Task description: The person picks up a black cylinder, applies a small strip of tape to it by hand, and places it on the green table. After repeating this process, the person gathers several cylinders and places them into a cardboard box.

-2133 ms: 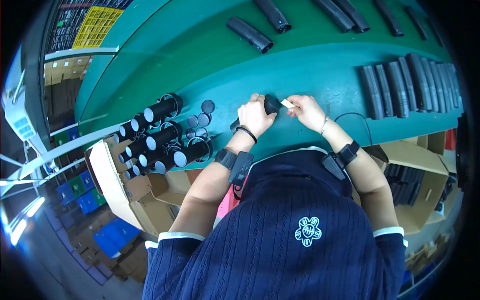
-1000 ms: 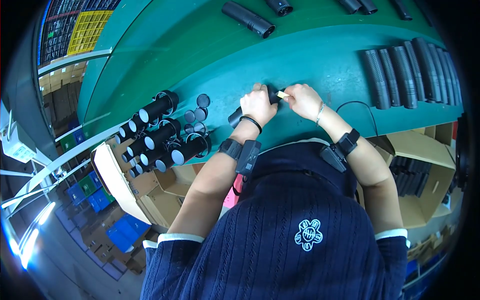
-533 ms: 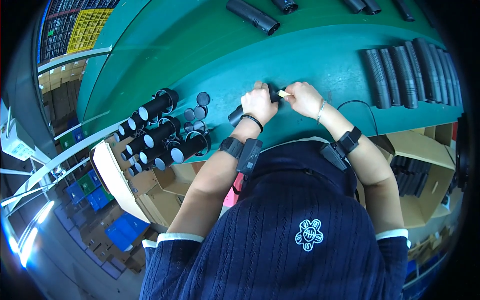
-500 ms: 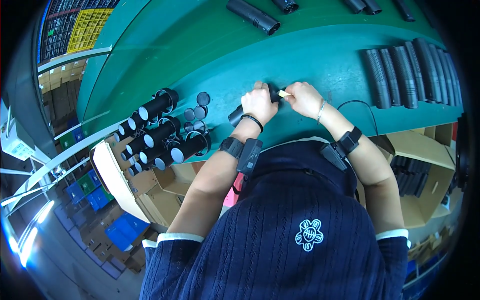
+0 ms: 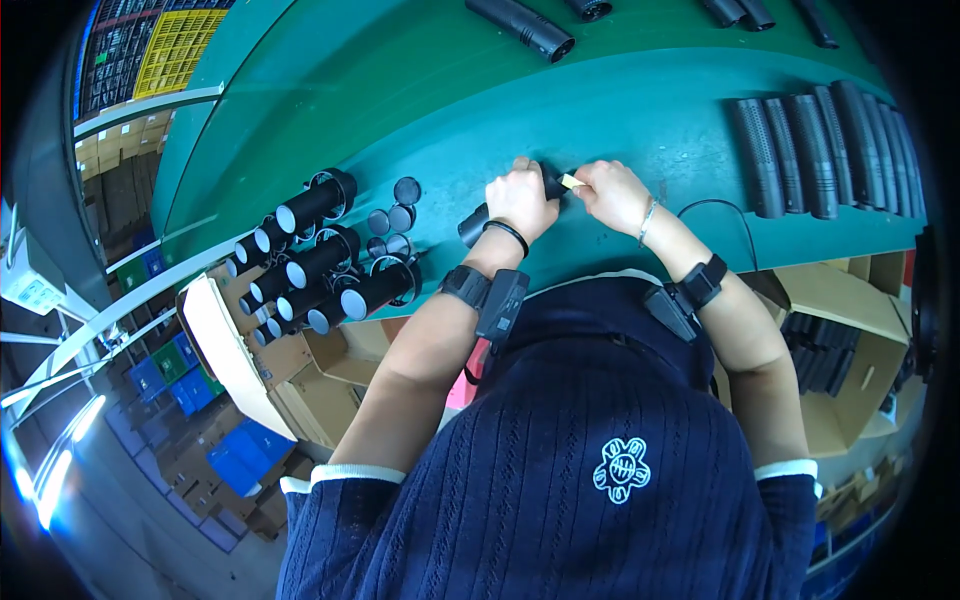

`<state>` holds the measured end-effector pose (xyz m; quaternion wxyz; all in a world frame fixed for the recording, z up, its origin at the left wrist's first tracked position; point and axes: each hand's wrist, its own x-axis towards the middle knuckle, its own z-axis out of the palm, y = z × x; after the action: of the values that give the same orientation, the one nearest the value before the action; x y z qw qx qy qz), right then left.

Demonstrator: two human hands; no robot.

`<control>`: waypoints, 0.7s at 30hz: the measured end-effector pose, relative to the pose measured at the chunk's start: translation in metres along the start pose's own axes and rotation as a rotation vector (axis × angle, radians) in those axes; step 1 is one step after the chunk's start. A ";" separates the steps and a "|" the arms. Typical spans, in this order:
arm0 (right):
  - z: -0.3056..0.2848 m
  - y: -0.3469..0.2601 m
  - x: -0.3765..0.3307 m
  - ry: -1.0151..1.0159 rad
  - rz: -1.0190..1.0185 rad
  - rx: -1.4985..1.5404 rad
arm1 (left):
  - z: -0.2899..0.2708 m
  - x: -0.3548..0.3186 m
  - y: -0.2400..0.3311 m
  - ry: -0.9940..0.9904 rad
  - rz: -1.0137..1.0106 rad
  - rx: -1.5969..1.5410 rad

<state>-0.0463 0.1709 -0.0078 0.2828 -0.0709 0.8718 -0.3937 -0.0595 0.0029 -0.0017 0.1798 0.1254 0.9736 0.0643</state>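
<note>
My left hand (image 5: 518,205) is wrapped round a black tube (image 5: 473,227) that lies slantwise above the green table; one end shows beside the wrist and the other beyond the fingers. Close to that far end, my right hand (image 5: 612,196) pinches a small pale-yellow piece (image 5: 571,182), its tip at or very near the tube. The kind of this yellow piece cannot be made out. My left fingers hide the tube's middle.
To the left lie several black cylinders (image 5: 317,262) with pale ends, beside loose round discs (image 5: 402,218). Perforated black tubes (image 5: 815,152) line up at right, and more tubes (image 5: 522,30) lie farther off. A cable (image 5: 718,203) runs near an open cardboard box (image 5: 855,375).
The yellow piece and my right fingers have shifted very slightly to the right and up. My left hand keeps its grip on the tube. The whole view has moved a little.
</note>
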 end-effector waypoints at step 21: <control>0.022 0.022 0.016 0.015 -0.041 1.243 | -0.031 0.008 -0.029 -0.292 0.114 -1.199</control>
<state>-0.0454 0.1657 -0.0426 0.2575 0.0929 0.4800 -0.8334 -0.0841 -0.0250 0.0194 0.3466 0.0616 0.7251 0.5919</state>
